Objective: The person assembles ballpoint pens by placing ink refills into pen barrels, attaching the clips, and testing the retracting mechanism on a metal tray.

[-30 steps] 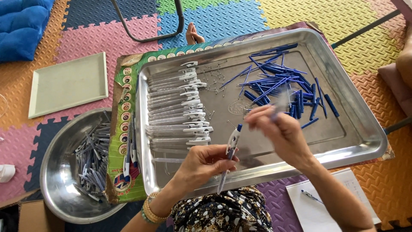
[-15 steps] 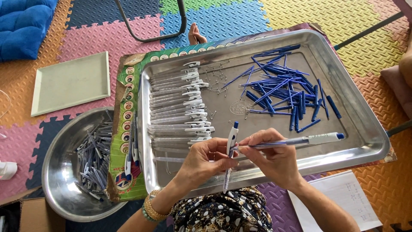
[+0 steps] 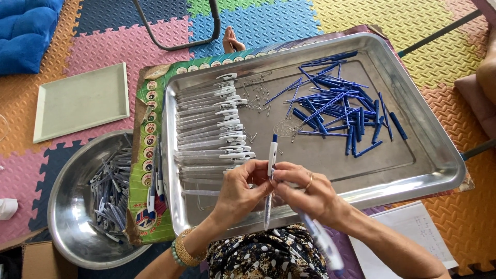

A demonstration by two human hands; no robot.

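Over the near edge of a steel tray [image 3: 423, 155] holding white pen barrels [image 3: 212, 129] and blue refills [image 3: 336, 108], the left hand [image 3: 240, 191] and right hand [image 3: 310, 194] pinch a white pen [image 3: 270, 170], while a round steel bowl [image 3: 67, 227] at left holds grey parts.

Probably a home floor workspace: colourful interlocking foam play mats [image 3: 315, 15], blue cushion [image 3: 26, 31], large steel tray [image 3: 413, 119] of pen parts.

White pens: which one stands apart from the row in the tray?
The white pen with a blue tip, held upright between left hand and right hand; the others lie sideways in the steel tray.
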